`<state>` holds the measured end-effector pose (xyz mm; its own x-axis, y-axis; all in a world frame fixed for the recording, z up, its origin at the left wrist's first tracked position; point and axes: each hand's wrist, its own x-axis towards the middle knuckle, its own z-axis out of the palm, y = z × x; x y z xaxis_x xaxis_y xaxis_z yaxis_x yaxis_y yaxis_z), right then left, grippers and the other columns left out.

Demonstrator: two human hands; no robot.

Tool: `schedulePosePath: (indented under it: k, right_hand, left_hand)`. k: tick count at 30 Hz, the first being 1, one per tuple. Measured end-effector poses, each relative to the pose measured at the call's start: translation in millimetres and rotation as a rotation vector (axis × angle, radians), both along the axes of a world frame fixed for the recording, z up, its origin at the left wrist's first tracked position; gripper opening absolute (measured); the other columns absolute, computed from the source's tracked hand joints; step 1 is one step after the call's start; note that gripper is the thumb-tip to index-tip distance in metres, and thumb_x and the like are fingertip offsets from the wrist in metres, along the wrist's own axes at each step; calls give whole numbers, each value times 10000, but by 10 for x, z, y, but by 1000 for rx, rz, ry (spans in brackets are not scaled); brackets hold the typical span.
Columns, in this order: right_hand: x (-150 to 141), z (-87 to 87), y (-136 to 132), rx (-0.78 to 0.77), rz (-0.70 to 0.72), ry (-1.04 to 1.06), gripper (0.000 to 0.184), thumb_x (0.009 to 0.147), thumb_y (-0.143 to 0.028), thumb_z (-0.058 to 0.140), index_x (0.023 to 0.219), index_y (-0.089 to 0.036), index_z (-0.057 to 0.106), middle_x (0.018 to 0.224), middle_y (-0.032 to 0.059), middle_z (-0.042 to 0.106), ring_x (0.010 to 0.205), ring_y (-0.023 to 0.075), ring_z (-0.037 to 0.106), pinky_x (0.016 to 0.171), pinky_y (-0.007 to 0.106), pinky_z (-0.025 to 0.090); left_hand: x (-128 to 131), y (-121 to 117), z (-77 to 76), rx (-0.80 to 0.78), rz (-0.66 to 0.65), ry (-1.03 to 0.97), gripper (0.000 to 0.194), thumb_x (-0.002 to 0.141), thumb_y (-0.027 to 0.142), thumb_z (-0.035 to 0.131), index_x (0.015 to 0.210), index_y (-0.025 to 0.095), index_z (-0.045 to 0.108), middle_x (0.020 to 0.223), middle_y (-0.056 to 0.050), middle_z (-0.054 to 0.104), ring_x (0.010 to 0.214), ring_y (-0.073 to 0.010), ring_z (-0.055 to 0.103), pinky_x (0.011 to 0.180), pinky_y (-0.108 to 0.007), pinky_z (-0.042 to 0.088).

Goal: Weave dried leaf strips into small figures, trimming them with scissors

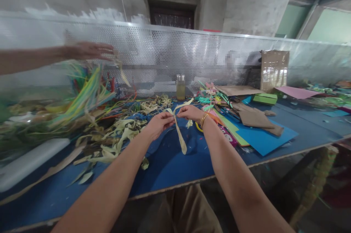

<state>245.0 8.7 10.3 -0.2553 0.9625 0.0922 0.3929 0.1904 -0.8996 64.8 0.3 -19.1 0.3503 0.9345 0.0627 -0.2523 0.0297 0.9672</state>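
Observation:
Over the blue tabletop (167, 167), my left hand (161, 124) and my right hand (190, 113) meet fingertip to fingertip. Both pinch a pale dried leaf strip (180, 138), which looks like corn husk. One long end hangs toward the table, while shorter ends stick up above my fingers. The exact join between the fingers is too small to make out. Left of my left hand lies a heap of similar pale strips (117, 139). A yellow tape roll (199, 127) sits partly behind my right wrist.
Another person's hand (90, 50) reaches in at the left, holding a pale strip. A lidded bottle (180, 87) stands near the perforated metal screen (164, 50). Blue card (270, 136) and brown cardboard (255, 116) lie right; a white slab (33, 163) lies left.

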Motion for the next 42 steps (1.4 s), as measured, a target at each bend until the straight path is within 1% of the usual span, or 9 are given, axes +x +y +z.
schedulePosePath:
  k: [4, 11, 21, 29, 32, 35, 38, 40, 42]
  right_hand:
    - [2, 3, -4, 22, 10, -57, 135, 602, -262, 657, 645, -139, 621, 550, -46, 508, 518, 61, 413, 475, 189, 313]
    - [-2, -12, 7, -22, 36, -93, 115, 622, -249, 636, 623, -139, 602, 496, -58, 470, 457, 51, 386, 439, 184, 298]
    - [19, 21, -25, -1, 10, -13, 193, 680, -306, 661, 609, -138, 598, 469, -43, 487, 408, 49, 375, 411, 195, 279]
    - [1, 9, -32, -38, 17, 37, 210, 644, -319, 701, 596, -145, 594, 460, -41, 482, 425, 50, 392, 419, 182, 302]
    - [3, 27, -56, -51, 19, 33, 217, 644, -337, 706, 601, -145, 615, 488, -27, 522, 454, 67, 437, 442, 193, 334]
    - [-2, 36, -63, -23, 8, 5, 248, 660, -374, 697, 623, -132, 657, 533, -9, 572, 466, 66, 439, 444, 196, 317]
    - [-49, 9, -46, -16, -34, 105, 271, 676, -381, 689, 801, -140, 704, 618, -5, 615, 506, 62, 458, 451, 184, 302]
    - [-100, -23, -30, -31, -20, 260, 312, 667, -347, 702, 912, -154, 694, 697, 3, 643, 578, 74, 516, 494, 178, 345]
    - [-148, -53, -16, -33, 28, 408, 331, 639, -308, 723, 929, -155, 681, 745, 9, 656, 652, 91, 561, 571, 188, 404]
  left_hand:
    - [0, 0, -7, -16, -3, -2, 199, 597, 130, 764, 705, 139, 597, 683, 2, 631, 647, -83, 611, 685, -197, 499]
    - [5, -5, -7, -36, -6, -6, 215, 580, 95, 758, 691, 140, 580, 688, -6, 632, 647, -90, 613, 653, -196, 498]
    - [-19, 38, 6, -32, 31, -75, 225, 594, 156, 764, 697, 147, 565, 661, 18, 597, 561, -51, 549, 580, -167, 473]
    - [-17, 20, 20, 11, 71, -73, 305, 528, 172, 797, 677, 152, 531, 637, 34, 573, 571, -57, 555, 570, -171, 461]
    - [-19, 41, 33, -11, 87, -96, 293, 549, 180, 786, 684, 156, 527, 662, 14, 608, 567, -68, 566, 533, -169, 449]
    - [-19, 54, 46, -46, 99, -123, 286, 562, 161, 782, 693, 159, 527, 654, 6, 619, 569, -77, 579, 515, -161, 447]
    - [-6, 39, 39, -50, 58, -87, 282, 564, 151, 789, 698, 156, 541, 639, 7, 618, 558, -74, 575, 497, -154, 442]
    - [5, 21, 24, -49, 15, -44, 264, 575, 171, 791, 696, 150, 558, 641, 2, 623, 542, -67, 562, 491, -154, 439]
    - [12, 11, 12, -59, -6, -10, 244, 582, 194, 793, 692, 146, 580, 654, -6, 634, 530, -58, 552, 488, -151, 433]
